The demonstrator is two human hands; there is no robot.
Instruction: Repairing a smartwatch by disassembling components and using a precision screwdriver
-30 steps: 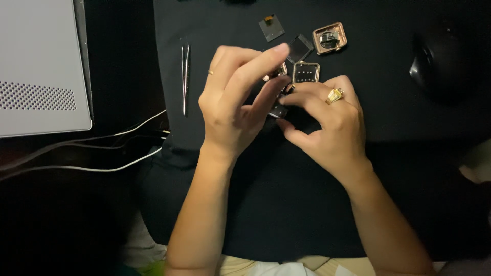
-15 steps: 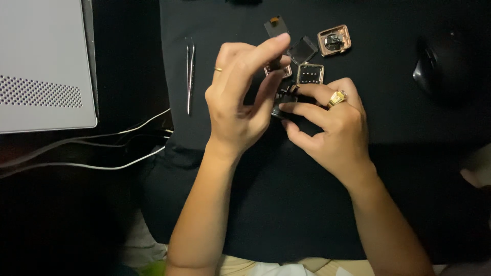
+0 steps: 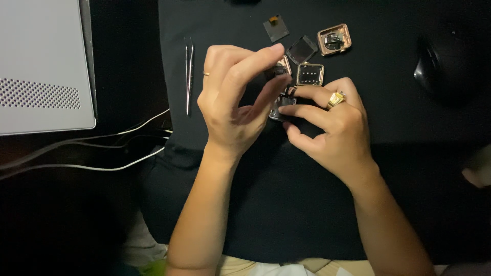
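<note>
Left hand [image 3: 230, 102] and right hand [image 3: 332, 128], the latter wearing a gold ring [image 3: 336, 98], meet over a black cloth mat [image 3: 358, 204]. Both pinch a small dark square component [image 3: 281, 105], apparently a metal module, largely hidden by fingertips. Steel tweezers [image 3: 188, 74] lie left; a copper-coloured square casing [image 3: 333, 40] sits beyond.

Head camera looks straight down (close) at black mat [image 3: 388, 168].
</note>
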